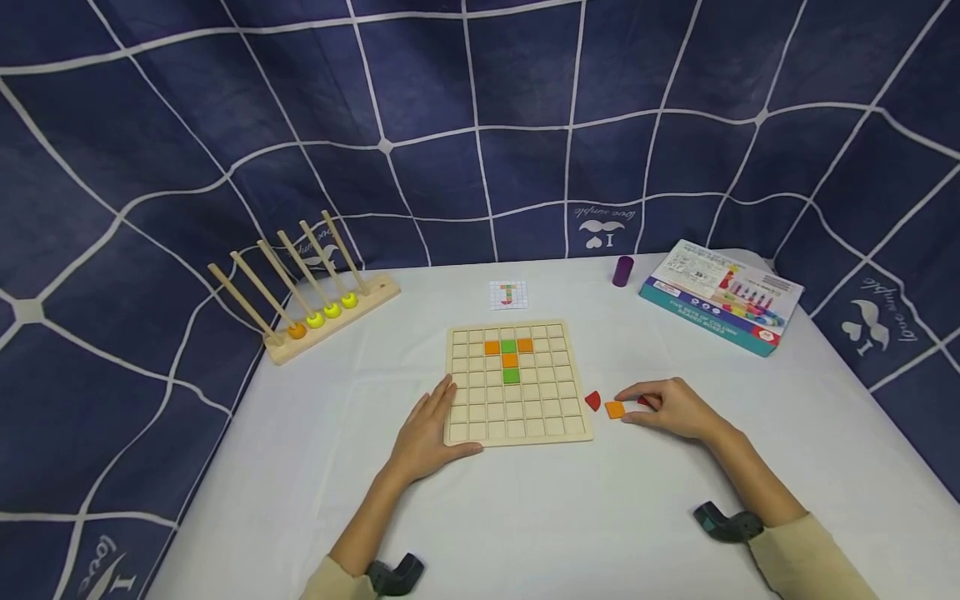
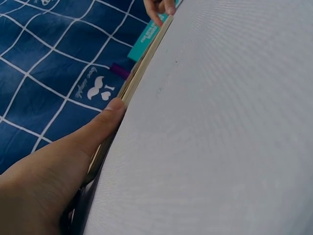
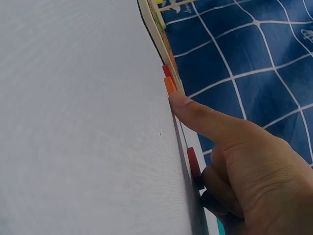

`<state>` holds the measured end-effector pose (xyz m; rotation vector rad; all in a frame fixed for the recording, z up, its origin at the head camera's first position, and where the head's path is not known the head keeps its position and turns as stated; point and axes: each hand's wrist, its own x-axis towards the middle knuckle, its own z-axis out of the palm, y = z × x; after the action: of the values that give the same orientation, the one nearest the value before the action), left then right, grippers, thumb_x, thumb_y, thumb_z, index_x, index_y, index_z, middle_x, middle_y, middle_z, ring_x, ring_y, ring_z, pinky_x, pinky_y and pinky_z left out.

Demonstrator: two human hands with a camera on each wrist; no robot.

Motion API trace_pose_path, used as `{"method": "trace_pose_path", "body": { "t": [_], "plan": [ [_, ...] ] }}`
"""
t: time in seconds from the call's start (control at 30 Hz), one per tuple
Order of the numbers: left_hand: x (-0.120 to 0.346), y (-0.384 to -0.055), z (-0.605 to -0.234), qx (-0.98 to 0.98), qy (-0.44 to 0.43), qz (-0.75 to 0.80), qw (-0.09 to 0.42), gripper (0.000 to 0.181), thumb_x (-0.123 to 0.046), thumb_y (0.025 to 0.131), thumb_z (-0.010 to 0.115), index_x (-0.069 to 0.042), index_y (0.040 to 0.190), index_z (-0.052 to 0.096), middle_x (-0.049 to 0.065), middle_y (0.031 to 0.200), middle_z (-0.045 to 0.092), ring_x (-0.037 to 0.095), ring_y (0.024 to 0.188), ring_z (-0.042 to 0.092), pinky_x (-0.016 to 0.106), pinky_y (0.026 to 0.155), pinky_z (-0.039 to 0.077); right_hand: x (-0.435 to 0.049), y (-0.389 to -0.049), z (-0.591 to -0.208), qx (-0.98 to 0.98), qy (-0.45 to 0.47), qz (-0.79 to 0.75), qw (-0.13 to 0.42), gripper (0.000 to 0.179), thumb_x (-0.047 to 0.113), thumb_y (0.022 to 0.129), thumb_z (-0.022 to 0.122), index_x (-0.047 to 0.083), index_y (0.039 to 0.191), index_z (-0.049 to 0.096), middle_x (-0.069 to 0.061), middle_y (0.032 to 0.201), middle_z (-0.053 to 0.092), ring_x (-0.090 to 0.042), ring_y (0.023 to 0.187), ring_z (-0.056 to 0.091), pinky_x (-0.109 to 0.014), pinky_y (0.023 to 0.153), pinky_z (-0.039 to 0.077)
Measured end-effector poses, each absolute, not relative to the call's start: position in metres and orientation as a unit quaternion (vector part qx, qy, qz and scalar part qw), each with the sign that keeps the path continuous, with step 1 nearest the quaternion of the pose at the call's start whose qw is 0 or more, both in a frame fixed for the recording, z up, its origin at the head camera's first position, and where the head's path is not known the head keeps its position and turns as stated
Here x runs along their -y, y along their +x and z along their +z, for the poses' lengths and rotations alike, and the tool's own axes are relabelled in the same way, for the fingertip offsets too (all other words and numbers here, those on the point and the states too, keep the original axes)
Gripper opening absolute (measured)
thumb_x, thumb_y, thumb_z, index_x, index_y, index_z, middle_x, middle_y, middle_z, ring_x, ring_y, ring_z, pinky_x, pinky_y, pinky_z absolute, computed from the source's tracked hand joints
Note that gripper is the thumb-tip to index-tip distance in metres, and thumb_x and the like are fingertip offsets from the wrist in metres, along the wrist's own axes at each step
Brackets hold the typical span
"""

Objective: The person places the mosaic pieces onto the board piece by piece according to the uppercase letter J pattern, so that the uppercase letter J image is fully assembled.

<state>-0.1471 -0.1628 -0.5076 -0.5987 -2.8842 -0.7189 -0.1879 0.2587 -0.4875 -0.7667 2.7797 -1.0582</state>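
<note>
A wooden grid board (image 1: 480, 433) lies on the table, with orange and green square tiles set in a T shape, among them a green tile (image 1: 511, 376) at its foot. Straight fingers of my left hand (image 1: 426, 437) rest along the board's left edge, while the thumb touches its front edge. Right of the board, my right hand (image 1: 675, 407) pinches an orange square tile (image 1: 615, 410) between thumb and forefinger, low over the table. Beside that tile lies a red quarter-round piece (image 1: 593, 401). Another red piece (image 3: 193, 161) is partly hidden under the right hand.
Behind the board lies a small pattern card (image 1: 508, 295) showing a coloured figure on a grid. A wooden peg stand (image 1: 333, 323) with yellow and orange beads stands at the back left. At the back right are a purple cylinder (image 1: 622, 271) and a flat box (image 1: 722, 296).
</note>
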Motion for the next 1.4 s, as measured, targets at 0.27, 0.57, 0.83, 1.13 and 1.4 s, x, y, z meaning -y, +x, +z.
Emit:
{"method": "trace_pose_path", "body": {
  "t": [0.27,0.57,0.83,1.13,1.4],
  "plan": [
    [0.162,-0.146,-0.506,0.947,-0.199,-0.245,0.053,0.109,-0.071,0.070,0.060,0.001,0.144,0.024,0.012,0.152,0.016,0.022,0.138,0.016,0.039,0.112,0.012,-0.258,-0.190,-0.489,-0.900,-0.247,-0.359,0.019,0.027,0.035,0.075,0.076,0.021,0.097,0.072,0.013,0.050,0.028,-0.003,0.045,0.028,-0.023,0.042,0.025],
    [0.162,-0.147,-0.506,0.948,-0.201,-0.240,0.052,0.108,-0.070,0.071,0.059,0.001,0.144,0.024,0.011,0.152,0.016,0.021,0.139,0.015,0.038,0.112,0.013,-0.231,-0.202,-0.483,-0.893,-0.222,-0.383,-0.086,0.027,0.031,0.076,0.076,0.022,0.100,0.070,0.011,0.050,0.028,-0.003,0.045,0.023,-0.024,0.039,0.022],
    [0.162,-0.147,-0.508,0.951,-0.200,-0.233,0.050,0.109,-0.073,0.072,0.054,0.001,0.145,0.022,0.010,0.153,0.014,0.020,0.139,0.014,0.036,0.112,0.011,-0.166,-0.209,-0.479,-0.883,-0.251,-0.374,-0.132,0.028,0.027,0.077,0.076,0.017,0.102,0.071,0.012,0.048,0.028,-0.002,0.042,0.022,-0.021,0.039,0.019],
    [0.162,-0.147,-0.511,0.953,-0.199,-0.216,0.070,0.107,-0.074,0.073,0.052,0.001,0.144,0.024,0.011,0.152,0.016,0.022,0.138,0.017,0.039,0.111,0.015,-0.113,-0.215,-0.488,-0.894,-0.281,-0.336,-0.098,0.031,0.037,0.080,0.071,0.017,0.103,0.071,0.011,0.045,0.033,-0.004,0.041,0.025,-0.022,0.040,0.028],
    [0.162,-0.147,-0.511,0.958,-0.192,-0.208,0.050,0.108,-0.076,0.073,0.049,-0.002,0.146,0.021,0.008,0.154,0.012,0.017,0.139,0.012,0.035,0.112,0.010,-0.102,-0.216,-0.497,-0.896,-0.303,-0.304,-0.113,0.029,0.037,0.078,0.073,0.018,0.100,0.073,0.002,0.091,0.070,-0.006,0.068,0.059,-0.031,0.071,0.053]
  ]
}}
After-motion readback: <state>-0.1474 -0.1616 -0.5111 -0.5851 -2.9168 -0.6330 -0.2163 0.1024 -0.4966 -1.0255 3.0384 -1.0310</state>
